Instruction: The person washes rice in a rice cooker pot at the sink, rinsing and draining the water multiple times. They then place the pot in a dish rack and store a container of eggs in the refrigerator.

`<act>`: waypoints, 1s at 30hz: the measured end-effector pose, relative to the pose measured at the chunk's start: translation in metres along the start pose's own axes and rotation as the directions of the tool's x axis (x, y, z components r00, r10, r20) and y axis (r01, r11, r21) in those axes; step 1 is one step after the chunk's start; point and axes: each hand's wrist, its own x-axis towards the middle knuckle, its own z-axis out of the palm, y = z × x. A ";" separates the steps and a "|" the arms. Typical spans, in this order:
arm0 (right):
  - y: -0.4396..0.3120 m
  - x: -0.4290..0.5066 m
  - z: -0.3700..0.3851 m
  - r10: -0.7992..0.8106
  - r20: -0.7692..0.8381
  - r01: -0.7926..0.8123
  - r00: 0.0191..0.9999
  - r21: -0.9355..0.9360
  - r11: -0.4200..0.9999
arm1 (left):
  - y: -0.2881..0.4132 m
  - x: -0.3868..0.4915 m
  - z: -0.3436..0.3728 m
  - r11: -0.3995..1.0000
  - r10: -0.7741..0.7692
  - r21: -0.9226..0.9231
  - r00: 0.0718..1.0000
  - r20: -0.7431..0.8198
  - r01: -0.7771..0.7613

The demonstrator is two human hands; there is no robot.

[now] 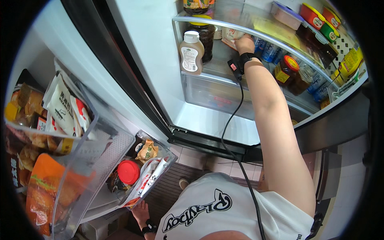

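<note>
My right hand [245, 44] reaches into the refrigerator behind the curved front of a shelf. Its fingers are at a white and red plastic package [231, 35]; partly hidden, they do not show whether they grip it. Left of the package stand a dark-filled jar with a yellow lid [207, 42] and a squeeze bottle with a white cap [191, 54]. Blue cans [271, 51] are just right of the hand. Down at the lower left, my left hand [141, 211] has its fingers extended at the outer edge of the low door bin [172, 159], holding nothing visible.
An open door [114, 99] at the left carries a clear bin [99, 132] with food packets. The low bin holds a red-lidded jar [128, 172]. A black cable [225, 132] hangs from my right wrist. A clear drawer [216, 93] lies under the shelf; a red-lidded jar [286, 70] stands right.
</note>
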 end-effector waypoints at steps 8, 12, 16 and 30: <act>-0.006 -0.018 -0.007 -0.306 -0.555 0.423 0.773 0.093 0.901 | -0.023 -0.007 -0.007 0.997 -0.031 -0.068 0.999 -0.035 0.029; -0.006 -0.017 -0.013 -0.246 0.141 0.209 0.959 0.235 0.949 | -0.039 -0.007 -0.002 0.999 -0.023 -0.029 1.000 0.017 0.024; -0.005 0.002 -0.006 -0.152 0.172 0.131 0.973 0.128 0.983 | -0.053 -0.016 0.002 1.000 -0.017 -0.014 1.000 -0.007 0.017; -0.018 -0.031 0.015 0.002 -0.158 0.129 0.987 0.814 0.566 | -0.136 -0.103 -0.021 0.964 0.177 -0.202 0.984 0.015 -0.171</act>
